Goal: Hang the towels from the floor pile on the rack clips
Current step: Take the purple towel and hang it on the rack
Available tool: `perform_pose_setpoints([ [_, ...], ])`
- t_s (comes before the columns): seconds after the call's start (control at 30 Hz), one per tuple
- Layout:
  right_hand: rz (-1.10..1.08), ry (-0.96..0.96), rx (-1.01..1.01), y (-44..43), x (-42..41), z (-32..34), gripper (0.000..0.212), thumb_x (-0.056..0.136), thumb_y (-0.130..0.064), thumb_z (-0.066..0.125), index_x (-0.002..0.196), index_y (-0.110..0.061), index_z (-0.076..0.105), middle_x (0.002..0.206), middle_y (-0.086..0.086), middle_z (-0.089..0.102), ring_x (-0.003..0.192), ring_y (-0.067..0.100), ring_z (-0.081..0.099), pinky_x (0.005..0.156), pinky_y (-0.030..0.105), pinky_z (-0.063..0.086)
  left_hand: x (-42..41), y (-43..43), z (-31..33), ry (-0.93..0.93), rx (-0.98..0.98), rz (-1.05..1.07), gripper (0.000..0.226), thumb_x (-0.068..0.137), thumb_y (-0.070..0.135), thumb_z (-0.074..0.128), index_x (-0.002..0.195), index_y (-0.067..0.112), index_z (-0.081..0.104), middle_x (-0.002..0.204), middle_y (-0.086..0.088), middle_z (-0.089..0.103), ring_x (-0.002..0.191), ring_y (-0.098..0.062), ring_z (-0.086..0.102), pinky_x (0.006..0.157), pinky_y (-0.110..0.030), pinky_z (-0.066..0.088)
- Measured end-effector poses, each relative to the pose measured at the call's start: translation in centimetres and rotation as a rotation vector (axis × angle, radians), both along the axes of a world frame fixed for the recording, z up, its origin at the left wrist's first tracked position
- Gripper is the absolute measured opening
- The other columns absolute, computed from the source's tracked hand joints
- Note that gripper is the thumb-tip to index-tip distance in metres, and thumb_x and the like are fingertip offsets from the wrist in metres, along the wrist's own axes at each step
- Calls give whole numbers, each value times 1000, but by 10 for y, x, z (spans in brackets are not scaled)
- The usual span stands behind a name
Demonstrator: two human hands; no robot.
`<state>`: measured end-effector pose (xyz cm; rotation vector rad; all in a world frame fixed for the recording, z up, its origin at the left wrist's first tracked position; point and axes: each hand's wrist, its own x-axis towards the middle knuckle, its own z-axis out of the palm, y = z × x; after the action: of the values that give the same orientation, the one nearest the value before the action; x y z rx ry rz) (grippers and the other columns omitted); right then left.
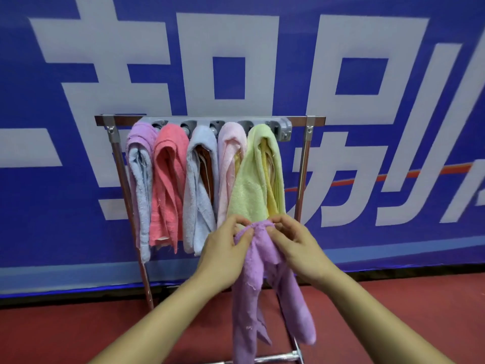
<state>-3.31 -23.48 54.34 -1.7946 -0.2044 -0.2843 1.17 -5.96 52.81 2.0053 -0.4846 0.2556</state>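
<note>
Both hands [262, 248] pinching the purple towel [259, 285]; clips [217, 127] look full, so it might slip off.

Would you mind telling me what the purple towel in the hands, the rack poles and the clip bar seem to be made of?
Purple towel: soft looped terry cloth, likely cotton or microfibre; fuzzy nap, frayed edges, limp folds.
Rack poles: shiny metal, probably chromed or stainless steel; bright mirror-like streaks.
Clip bar: matte grey moulded plastic, judging by its dull even surface.
</note>
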Motion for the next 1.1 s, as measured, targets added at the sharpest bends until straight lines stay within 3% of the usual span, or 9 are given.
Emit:
perform_pose_setpoints([
  [0.07, -34, -43, -3, -7, 7, 16, 12, 104, -20, 55, 104, -17, 67, 94, 6, 75, 93, 20, 70, 86, 42, 57, 6, -16, 18, -48, 29, -24, 10, 96, 41, 58, 94, 33, 64, 72, 9, 67, 60, -6, 53, 64, -33, 48],
  [0.13, -68, -82, -18, -16, 15, 33, 13, 105, -18, 53, 104, -16, 66, 87, -4, 74, 86, 11, 69, 79, 30, 55, 13, -29, 40, -109, 57, -38, 16, 96, 41, 56, 94, 31, 67, 76, 10, 68, 68, -8, 59, 68, -35, 51],
  [0.33, -197, -132, -45, -48, 46, 84, 14, 105, -24, 53, 107, -20, 66, 90, 4, 74, 84, 17, 72, 71, 30, 59, 48, -70, 105, -210, 129, -10, 13, 98, 33, 57, 96, 29, 70, 89, 11, 71, 79, -15, 64, 79, -38, 52],
  [0.5, -281, -157, -32, -72, 85, 119, 15, 102, -25, 56, 108, -19, 68, 96, 13, 75, 92, 29, 73, 83, 46, 60, 83, -108, 138, -31, -19, -82, 16, 97, 36, 55, 93, 25, 66, 85, 0, 73, 76, -22, 66, 80, -48, 58],
  [0.63, -332, -183, 23, -89, 112, 141, 17, 101, -17, 56, 109, -10, 69, 91, 9, 76, 78, 13, 73, 72, 28, 60, 110, -136, 154, 65, -159, -143, 26, 82, 44, 52, 91, 24, 66, 89, -3, 72, 86, -29, 70, 80, -57, 60],
  [0.77, -365, -137, 42, -102, 140, 156, 15, 100, -16, 56, 103, -11, 71, 89, 3, 75, 80, 12, 71, 67, 20, 56, 136, -155, 175, -13, -131, -2, 19, 89, 34, 54, 91, 20, 67, 92, -1, 73, 89, -30, 69, 80, -42, 59],
  [0.83, -382, -128, 60, -106, 157, 161, 14, 99, -15, 57, 102, -12, 70, 88, 2, 74, 79, 13, 70, 68, 22, 55, 146, -163, 187, -81, -42, 103, 17, 97, 27, 52, 99, 18, 67, 101, -2, 72, 90, -25, 64, 76, -31, 48],
  [1.0, -418, -142, 10, -112, 196, 164, 13, 94, -17, 56, 105, -22, 59, 76, 4, 65, 68, 22, 59, 63, 35, 49, 172, -172, 205, -92, 104, 264, 22, 101, 22, 52, 115, 14, 67, 121, -9, 68, 111, -32, 62, 80, -31, 42],
  [1.1, -471, -122, -62, -113, 213, 155, 13, 91, -13, 52, 98, -24, 52, 82, 4, 65, 71, 22, 57, 64, 37, 49, 181, -173, 201, -53, 160, 265, 26, 98, 12, 52, 122, 12, 63, 127, -10, 65, 112, -30, 60, 82, -30, 42],
])
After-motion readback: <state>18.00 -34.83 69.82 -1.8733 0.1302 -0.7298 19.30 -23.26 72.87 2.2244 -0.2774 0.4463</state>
